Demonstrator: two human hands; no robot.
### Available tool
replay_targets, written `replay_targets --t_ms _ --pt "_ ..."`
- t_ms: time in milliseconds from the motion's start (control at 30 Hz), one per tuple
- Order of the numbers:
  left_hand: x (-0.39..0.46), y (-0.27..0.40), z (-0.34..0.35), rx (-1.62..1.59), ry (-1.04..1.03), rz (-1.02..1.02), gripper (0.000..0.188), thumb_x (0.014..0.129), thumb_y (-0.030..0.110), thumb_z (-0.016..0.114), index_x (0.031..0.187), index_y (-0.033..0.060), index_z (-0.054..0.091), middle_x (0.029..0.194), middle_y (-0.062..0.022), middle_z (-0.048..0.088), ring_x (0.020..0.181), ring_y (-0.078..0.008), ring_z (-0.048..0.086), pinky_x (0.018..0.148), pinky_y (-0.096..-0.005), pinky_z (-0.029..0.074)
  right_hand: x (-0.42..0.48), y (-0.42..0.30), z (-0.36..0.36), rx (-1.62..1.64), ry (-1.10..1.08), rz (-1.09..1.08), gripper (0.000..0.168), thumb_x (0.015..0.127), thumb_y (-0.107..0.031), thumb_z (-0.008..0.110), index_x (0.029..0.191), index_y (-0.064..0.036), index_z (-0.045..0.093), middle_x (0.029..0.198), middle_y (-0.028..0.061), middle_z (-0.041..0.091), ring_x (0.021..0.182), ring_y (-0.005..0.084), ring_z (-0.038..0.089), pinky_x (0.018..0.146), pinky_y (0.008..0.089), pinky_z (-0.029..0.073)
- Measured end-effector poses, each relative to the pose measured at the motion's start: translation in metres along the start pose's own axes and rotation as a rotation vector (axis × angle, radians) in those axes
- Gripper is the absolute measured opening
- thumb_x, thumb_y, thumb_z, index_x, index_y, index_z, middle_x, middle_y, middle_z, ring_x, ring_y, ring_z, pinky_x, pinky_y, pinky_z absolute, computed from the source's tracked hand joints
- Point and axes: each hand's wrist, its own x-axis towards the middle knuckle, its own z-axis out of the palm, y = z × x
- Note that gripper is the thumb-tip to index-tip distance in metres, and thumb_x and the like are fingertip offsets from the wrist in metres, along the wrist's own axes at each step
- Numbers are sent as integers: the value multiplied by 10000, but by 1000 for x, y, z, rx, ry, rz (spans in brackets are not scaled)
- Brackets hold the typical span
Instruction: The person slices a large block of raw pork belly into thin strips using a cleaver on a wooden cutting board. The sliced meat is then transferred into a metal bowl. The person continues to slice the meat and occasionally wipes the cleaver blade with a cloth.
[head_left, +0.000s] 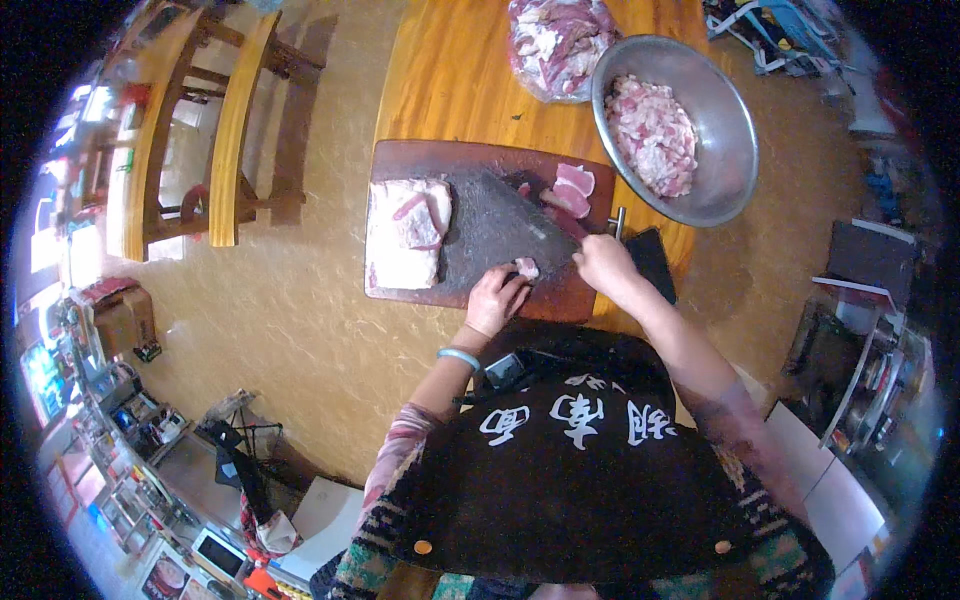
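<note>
My right hand (606, 262) is closed around the reddish handle of a broad-bladed kitchen knife (517, 214). Its grey blade lies over the dark, worn middle of a brown cutting board (487, 154) and is hard to tell from it. The fingers of my left hand (495, 296) rest on a small chunk of meat (527, 268) near the board's front edge. At the board's left end lies a thick white slab of fatty meat (401, 262), with a smaller piece (418, 223) on top. Pink meat slices (574, 184) lie at the back right of the board.
A steel bowl (724, 150) holding cut meat (652, 135) stands tilted-looking at the wooden table's (442, 82) right edge. Beside it sits a clear plastic bag of meat (562, 49). A dark flat object (651, 259) lies right of the board. Wooden benches (236, 135) stand at left.
</note>
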Motion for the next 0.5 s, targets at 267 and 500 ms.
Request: replay_targets --t_ms 267,500 --pt "1 -12 5 13 -74 189 276 654 79 445 913 42 534 916 -89 512 849 -231 501 725 -319 434 -68 -14 12 -51 -113 67 176 700 -131 518 622 24 546 595 213 532 590 358 538 568 431 431" --pt "0 -15 10 22 -121 138 282 648 66 447 915 49 535 890 -81 517 809 -233 495 705 -308 431 -93 -19 11 -47 -227 124 174 674 -95 440 629 35 545 642 227 539 637 365 541 604 440 426"
